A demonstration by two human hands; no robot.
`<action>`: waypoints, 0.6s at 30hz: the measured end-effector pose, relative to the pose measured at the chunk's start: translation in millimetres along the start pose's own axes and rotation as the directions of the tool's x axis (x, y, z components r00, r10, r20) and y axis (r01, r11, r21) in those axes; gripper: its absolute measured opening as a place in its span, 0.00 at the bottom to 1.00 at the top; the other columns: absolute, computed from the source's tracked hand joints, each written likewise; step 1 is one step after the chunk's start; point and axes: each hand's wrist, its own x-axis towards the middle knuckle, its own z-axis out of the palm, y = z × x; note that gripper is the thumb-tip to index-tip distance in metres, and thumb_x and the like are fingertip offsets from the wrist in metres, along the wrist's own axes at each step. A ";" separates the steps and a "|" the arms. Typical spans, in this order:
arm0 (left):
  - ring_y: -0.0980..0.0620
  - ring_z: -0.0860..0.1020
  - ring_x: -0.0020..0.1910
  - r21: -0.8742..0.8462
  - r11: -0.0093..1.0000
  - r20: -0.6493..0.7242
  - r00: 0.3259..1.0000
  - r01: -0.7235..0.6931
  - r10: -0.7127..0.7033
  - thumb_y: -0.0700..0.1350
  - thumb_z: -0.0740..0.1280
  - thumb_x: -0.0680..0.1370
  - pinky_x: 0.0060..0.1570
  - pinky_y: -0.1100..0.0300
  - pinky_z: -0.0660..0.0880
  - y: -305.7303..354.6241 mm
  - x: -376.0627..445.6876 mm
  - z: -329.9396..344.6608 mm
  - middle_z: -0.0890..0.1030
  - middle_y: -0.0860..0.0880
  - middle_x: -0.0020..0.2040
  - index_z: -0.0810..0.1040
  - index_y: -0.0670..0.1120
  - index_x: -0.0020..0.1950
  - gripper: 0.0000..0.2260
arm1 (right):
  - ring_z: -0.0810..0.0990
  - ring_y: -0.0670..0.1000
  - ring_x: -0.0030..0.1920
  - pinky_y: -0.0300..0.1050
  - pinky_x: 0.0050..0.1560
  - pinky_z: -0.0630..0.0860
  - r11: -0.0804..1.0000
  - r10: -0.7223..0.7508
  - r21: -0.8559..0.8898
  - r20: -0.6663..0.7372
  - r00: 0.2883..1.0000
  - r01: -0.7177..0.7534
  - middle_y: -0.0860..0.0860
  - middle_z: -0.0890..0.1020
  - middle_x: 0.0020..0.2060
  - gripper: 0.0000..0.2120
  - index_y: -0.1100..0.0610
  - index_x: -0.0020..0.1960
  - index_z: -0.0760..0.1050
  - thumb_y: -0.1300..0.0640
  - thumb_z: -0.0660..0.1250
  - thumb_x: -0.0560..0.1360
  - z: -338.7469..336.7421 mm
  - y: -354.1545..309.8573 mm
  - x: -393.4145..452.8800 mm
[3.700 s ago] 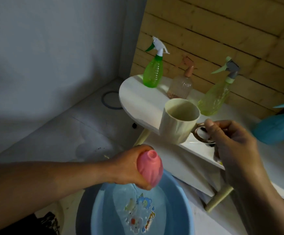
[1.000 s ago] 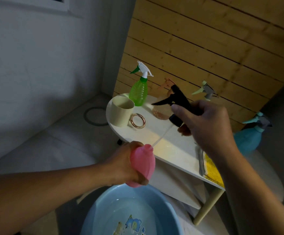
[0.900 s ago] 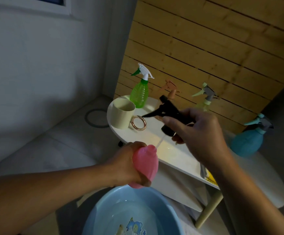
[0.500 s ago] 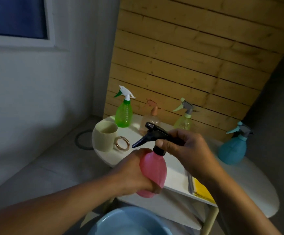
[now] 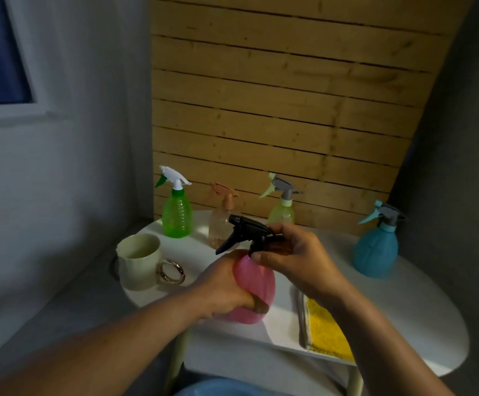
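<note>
A pink spray bottle [image 5: 257, 290] is held upright in front of the white table [image 5: 421, 304]. My left hand [image 5: 222, 287] grips its body from the left side. A black trigger sprayer head [image 5: 244, 231] sits on the bottle's neck with its nozzle pointing left. My right hand [image 5: 294, 260] holds that sprayer head from the right, fingers curled round its collar. The joint between head and neck is hidden by my fingers.
On the table stand a cream mug [image 5: 139, 265] with a gold ring handle, a green spray bottle [image 5: 177, 214], a clear peach one [image 5: 221, 224], a pale yellow-green one [image 5: 281, 208] and a blue one [image 5: 375, 250]. A yellow cloth [image 5: 325, 334] lies near the front edge. A blue basin's rim [image 5: 218, 388] shows below.
My right hand set the mug down, took the black sprayer head and brought it onto the pink bottle's neck. The bottle rose from over the basin to table height.
</note>
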 end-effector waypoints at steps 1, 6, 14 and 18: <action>0.51 0.76 0.61 0.002 1.000 0.006 1.000 0.011 -0.011 0.50 0.86 0.62 0.57 0.51 0.81 -2.3 2.8 1.6 0.77 0.59 0.60 0.70 0.61 0.69 0.41 | 0.86 0.53 0.49 0.50 0.54 0.83 1.000 0.015 -0.002 0.006 1.000 -0.015 0.56 0.87 0.47 0.16 0.57 0.55 0.80 0.68 0.77 0.71 -0.9 4.2 1.8; 0.52 0.76 0.60 -0.001 1.000 0.009 1.000 0.026 -0.026 0.50 0.86 0.62 0.58 0.49 0.80 -10.9 10.2 7.8 0.78 0.59 0.59 0.71 0.62 0.67 0.39 | 0.85 0.56 0.52 0.55 0.57 0.82 0.999 0.045 0.006 0.050 0.998 -0.045 0.58 0.86 0.48 0.16 0.54 0.55 0.79 0.67 0.76 0.71 -4.6 14.4 7.6; 0.55 0.77 0.59 -0.087 0.996 0.013 1.000 0.001 0.000 0.49 0.86 0.64 0.57 0.51 0.81 -19.4 11.0 13.0 0.78 0.59 0.60 0.70 0.63 0.66 0.37 | 0.85 0.50 0.52 0.50 0.54 0.84 1.000 0.007 -0.023 0.029 1.000 -0.006 0.51 0.87 0.48 0.17 0.49 0.55 0.79 0.63 0.77 0.71 -4.3 26.4 6.6; 0.53 0.77 0.60 -0.095 0.995 -0.036 0.999 0.010 -0.014 0.57 0.86 0.59 0.57 0.49 0.81 -24.0 10.8 18.2 0.78 0.59 0.60 0.69 0.64 0.66 0.41 | 0.85 0.47 0.52 0.48 0.53 0.84 0.998 -0.018 -0.067 -0.016 1.000 0.017 0.48 0.86 0.47 0.18 0.46 0.56 0.78 0.63 0.77 0.72 0.7 28.1 1.5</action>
